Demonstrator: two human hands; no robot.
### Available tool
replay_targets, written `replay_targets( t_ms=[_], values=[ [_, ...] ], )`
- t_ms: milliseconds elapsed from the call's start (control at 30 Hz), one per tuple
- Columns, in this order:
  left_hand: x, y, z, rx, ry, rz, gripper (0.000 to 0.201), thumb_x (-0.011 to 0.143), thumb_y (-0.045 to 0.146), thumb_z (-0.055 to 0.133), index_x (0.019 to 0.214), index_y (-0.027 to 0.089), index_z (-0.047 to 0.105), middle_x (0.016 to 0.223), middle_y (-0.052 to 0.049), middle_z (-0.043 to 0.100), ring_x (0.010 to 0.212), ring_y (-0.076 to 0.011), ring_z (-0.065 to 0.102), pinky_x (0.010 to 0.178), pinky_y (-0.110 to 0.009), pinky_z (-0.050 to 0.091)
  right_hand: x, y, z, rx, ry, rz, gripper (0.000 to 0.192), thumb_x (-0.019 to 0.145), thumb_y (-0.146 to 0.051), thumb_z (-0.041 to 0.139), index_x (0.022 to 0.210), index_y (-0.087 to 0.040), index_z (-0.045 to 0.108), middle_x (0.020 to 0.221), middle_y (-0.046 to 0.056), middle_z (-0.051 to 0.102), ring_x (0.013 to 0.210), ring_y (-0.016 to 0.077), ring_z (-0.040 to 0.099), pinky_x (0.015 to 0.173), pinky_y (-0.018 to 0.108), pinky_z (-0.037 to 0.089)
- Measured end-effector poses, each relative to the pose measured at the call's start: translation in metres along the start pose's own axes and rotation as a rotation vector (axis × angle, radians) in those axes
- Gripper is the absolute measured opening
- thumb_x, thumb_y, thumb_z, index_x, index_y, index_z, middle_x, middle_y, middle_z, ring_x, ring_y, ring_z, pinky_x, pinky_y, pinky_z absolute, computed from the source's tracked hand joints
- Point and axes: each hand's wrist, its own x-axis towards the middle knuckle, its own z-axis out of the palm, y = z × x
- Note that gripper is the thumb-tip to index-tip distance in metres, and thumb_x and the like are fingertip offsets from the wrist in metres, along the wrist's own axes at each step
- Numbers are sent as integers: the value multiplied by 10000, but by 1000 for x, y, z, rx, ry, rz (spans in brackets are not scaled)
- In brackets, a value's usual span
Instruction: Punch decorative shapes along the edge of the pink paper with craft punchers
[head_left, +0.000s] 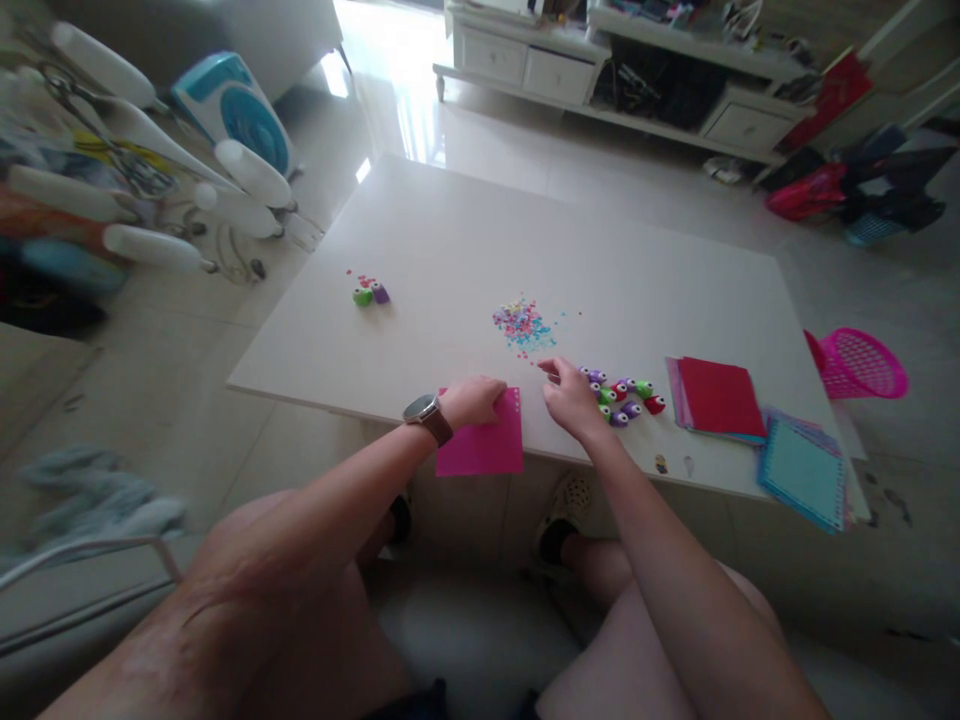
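A bright pink sheet of paper [480, 450] lies at the table's near edge and hangs partly over it, with small punched holes along its right side. My left hand [474, 402], a watch on its wrist, presses on the sheet with curled fingers. To its right, my right hand [568, 398] is closed in a pinch just below a pile of small coloured paper bits [523, 325]; anything between its fingertips is too small to make out. Several small craft punches [619, 393] in purple, green and red stand just right of that hand.
Two more punches [370, 294] and some red bits sit at the table's left. Stacked red paper [724, 397] and pale blue hole-edged sheets [802, 470] lie at the right, beside a pink basket [862, 363] beyond the edge. Two small flat pieces [661, 464] lie near the front.
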Motion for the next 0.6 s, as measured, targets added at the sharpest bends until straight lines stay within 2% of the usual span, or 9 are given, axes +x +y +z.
replay_targets(
  t_ms=[100,233,367,600],
  values=[
    [1,-1,-2,-5,-7,8,236,849,329,743,1059,221,747,1067,-91,814,955,-262,749,737,-325,504,1,-5,-9,-67,-20,15,377,896,-27,530,1179,-157,743,1255,137,794,1143,218,749,1023,303,551],
    [1,-2,-3,-17,-11,10,243,843,326,743,1062,222,743,1066,-89,811,959,-261,745,736,-321,505,-7,-10,-14,-219,-151,26,181,961,-143,621,1050,-185,772,1083,115,824,990,231,763,910,297,545],
    [0,0,-4,-26,11,-3,239,854,300,728,1079,221,737,1060,-89,807,960,-259,745,753,-317,515,-16,-11,-14,-316,-234,73,179,983,-173,635,1092,-169,777,1137,144,830,1038,241,770,902,280,527],
    [-8,11,-5,31,116,35,189,929,155,614,1094,179,702,1160,-117,784,1064,-250,740,867,-324,527,-19,-3,-17,-464,-222,98,278,996,-225,634,1210,-109,769,1256,197,797,1177,286,738,985,312,506]
  ],
)
